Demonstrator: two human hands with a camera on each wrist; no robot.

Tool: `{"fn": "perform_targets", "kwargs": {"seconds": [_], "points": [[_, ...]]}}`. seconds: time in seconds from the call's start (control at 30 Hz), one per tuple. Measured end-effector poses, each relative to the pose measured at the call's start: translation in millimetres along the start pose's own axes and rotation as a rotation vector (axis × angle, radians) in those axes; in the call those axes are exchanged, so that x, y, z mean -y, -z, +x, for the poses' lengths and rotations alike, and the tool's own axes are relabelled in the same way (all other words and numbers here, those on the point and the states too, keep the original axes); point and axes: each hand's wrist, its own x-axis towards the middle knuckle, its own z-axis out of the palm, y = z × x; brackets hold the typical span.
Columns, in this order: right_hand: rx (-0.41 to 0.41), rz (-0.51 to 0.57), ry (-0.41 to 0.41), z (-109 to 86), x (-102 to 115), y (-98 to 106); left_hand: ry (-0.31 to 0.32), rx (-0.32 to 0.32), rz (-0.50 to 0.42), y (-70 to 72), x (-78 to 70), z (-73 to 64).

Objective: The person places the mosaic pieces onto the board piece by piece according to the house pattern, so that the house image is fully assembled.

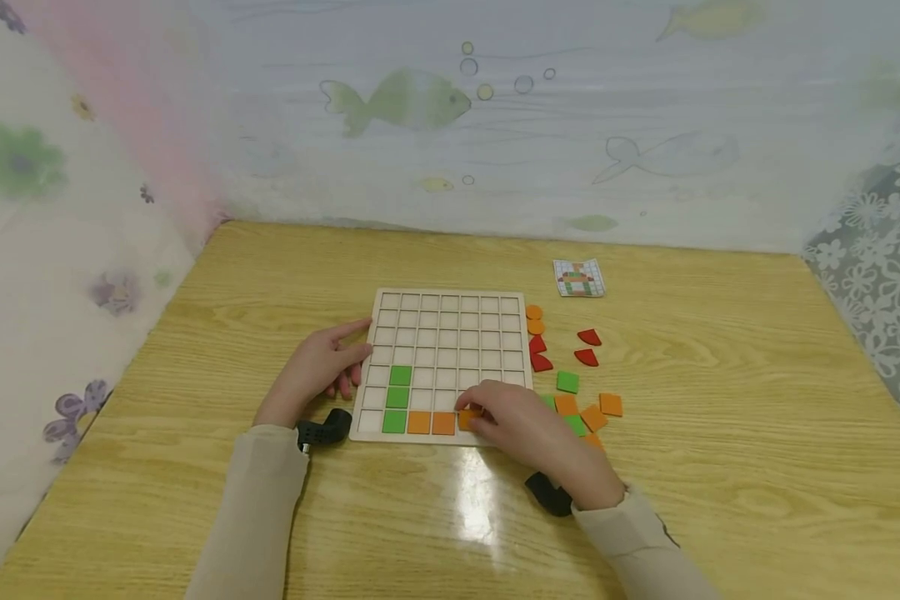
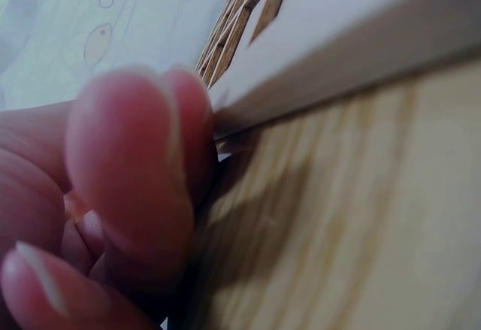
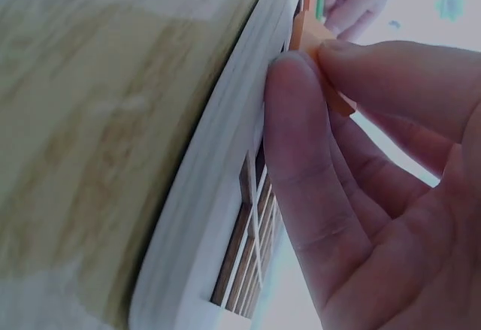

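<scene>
A pale wooden grid board (image 1: 450, 292) lies flat on the table. Three green squares (image 1: 397, 397) fill a short column near its left side, and two orange squares (image 1: 431, 423) sit along the bottom row. Between thumb and fingertip, my right hand (image 1: 521, 425) pinches another orange square tile (image 3: 306, 35); it is tilted in the right wrist view, over the bottom row beside the placed ones. My left hand (image 1: 318, 362) rests against the board's left edge with fingers loosely extended and holds nothing.
Right of the board lie orange discs (image 1: 535, 320), red quarter-circle pieces (image 1: 587, 357) and several loose green and orange squares (image 1: 593, 417), some partly behind my right hand. A small pattern card (image 1: 579, 278) lies at the back right. Patterned cloth (image 1: 420, 150) hangs behind the table.
</scene>
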Motion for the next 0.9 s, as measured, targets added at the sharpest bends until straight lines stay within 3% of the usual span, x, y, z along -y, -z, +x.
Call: {"fn": "perform_targets", "kwargs": {"seconds": [0.57, 0.9], "points": [[-0.089, -0.031, 0.019, -1.8, 2.6, -4.0, -0.015, -0.002, -0.001, 0.3, -1.0, 0.7], [-0.077, -0.033, 0.037, -2.0, 0.2, -5.3, -0.017, -0.002, 0.007, 0.0, -1.4, -0.1]]}}
